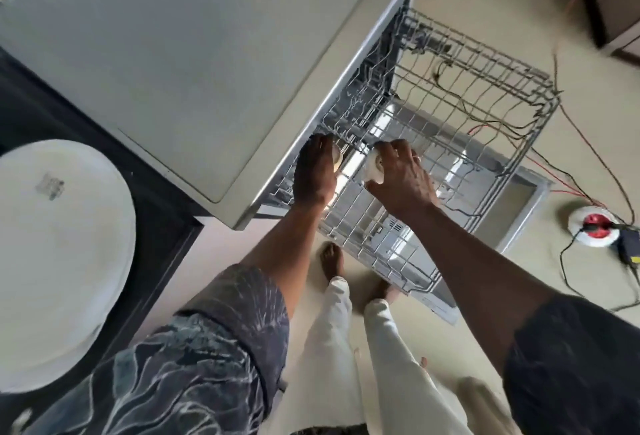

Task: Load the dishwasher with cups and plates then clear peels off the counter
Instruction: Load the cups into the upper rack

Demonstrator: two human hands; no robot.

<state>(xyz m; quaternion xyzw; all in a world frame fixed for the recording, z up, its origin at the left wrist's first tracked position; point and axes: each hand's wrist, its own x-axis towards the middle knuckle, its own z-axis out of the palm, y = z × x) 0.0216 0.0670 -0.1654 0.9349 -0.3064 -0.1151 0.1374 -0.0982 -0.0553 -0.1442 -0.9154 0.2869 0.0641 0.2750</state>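
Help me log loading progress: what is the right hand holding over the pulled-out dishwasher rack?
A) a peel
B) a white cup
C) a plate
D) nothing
B: the right hand grips a white cup over the wire rack. The left hand holds a second cup, and the plates sit stacked on the counter.

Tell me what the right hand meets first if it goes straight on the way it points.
Probably the wires of the upper rack, just ahead of the right hand and its cup; depth is unclear.
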